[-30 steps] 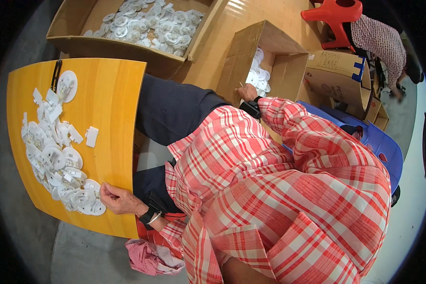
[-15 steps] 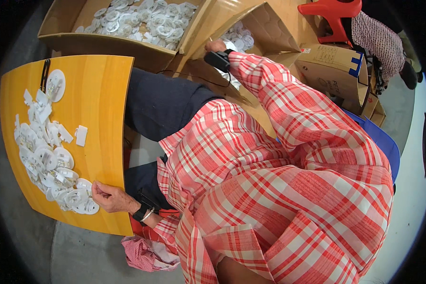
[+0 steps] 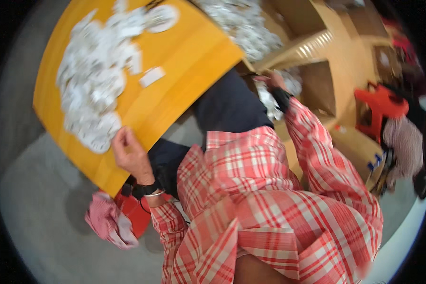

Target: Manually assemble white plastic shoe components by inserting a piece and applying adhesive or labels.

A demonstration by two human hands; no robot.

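A spread-out pile of white plastic discs and small parts (image 3: 92, 80) covers the left part of the yellow tabletop (image 3: 189, 52). My left hand (image 3: 131, 156) is at the near end of this pile, thumb and fingertips drawn together; whatever they pinch is hidden. One rectangular white piece (image 3: 152, 76) lies apart from the pile, and a round white disc (image 3: 163, 18) lies at its far end. To the right, my right hand (image 3: 272, 81) is at the opening of a cardboard box (image 3: 319, 87) containing white parts (image 3: 291, 80). Blur hides its fingers.
Beyond the table stands a larger cardboard box (image 3: 300, 19) with many white parts (image 3: 251, 31). A red plastic stool (image 3: 383, 105) and another person's patterned clothing (image 3: 404, 142) are at far right. Pink checked cloth (image 3: 106, 218) hangs beside a red seat (image 3: 136, 217) below the table.
The whole view has swung round, so table and boxes appear turned and shifted right. My left hand stays by the pile's near end, my right hand by the smaller box.
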